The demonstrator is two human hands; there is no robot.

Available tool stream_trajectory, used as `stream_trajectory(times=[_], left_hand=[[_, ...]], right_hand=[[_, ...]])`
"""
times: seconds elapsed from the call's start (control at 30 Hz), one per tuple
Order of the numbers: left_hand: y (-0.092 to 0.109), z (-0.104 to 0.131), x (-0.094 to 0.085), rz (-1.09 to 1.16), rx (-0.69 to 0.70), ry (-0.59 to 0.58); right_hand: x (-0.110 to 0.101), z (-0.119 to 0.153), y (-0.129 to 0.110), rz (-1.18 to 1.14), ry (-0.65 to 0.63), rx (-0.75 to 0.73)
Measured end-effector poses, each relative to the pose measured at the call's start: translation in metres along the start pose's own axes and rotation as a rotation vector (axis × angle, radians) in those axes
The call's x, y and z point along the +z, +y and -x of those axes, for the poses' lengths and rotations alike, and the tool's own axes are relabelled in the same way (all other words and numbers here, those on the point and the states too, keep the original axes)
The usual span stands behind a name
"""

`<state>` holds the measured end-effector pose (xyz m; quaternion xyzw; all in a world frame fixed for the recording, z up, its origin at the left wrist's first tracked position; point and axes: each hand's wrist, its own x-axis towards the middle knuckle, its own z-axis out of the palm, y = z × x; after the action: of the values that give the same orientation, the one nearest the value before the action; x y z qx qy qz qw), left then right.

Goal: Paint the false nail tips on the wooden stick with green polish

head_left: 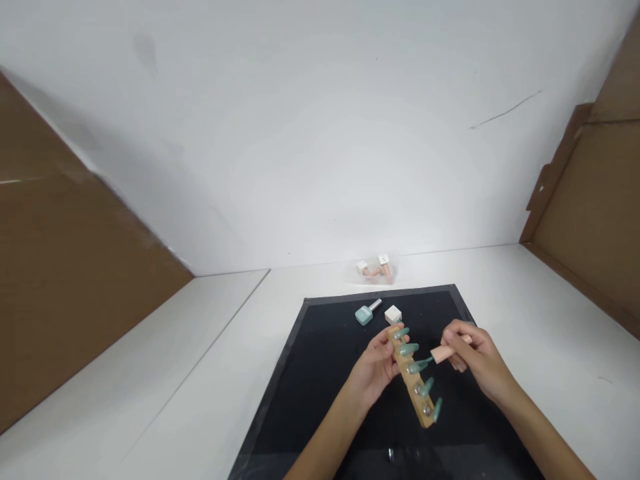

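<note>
A narrow wooden strip carries several teal nail tips on small round mounts, and it slants down to the right above a black mat. My left hand grips the upper part of this strip, fingers wrapped around it. Pinched in my right hand is a pink-handled brush. The brush's teal end touches or almost touches the middle nail tip. Just beyond the strip's top end sits a white square bottle, partly hidden. A teal bottle with a silver cap lies to its left.
The black mat rests on a white table. Behind the mat is a clear bag with white and pink items in it. Brown cardboard panels stand left and right, and a white wall rises at the back.
</note>
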<state>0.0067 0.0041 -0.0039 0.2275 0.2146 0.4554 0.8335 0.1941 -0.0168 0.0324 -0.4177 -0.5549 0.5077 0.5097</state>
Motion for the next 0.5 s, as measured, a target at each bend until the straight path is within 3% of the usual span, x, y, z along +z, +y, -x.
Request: stream_trajectory(times=[0.5], left_hand=[[0.0017,0.0006,-0.0001,0.012,0.003,-0.028]], right_hand=[[0.0019,-0.0011,-0.0004,-0.044,0.108,-0.01]])
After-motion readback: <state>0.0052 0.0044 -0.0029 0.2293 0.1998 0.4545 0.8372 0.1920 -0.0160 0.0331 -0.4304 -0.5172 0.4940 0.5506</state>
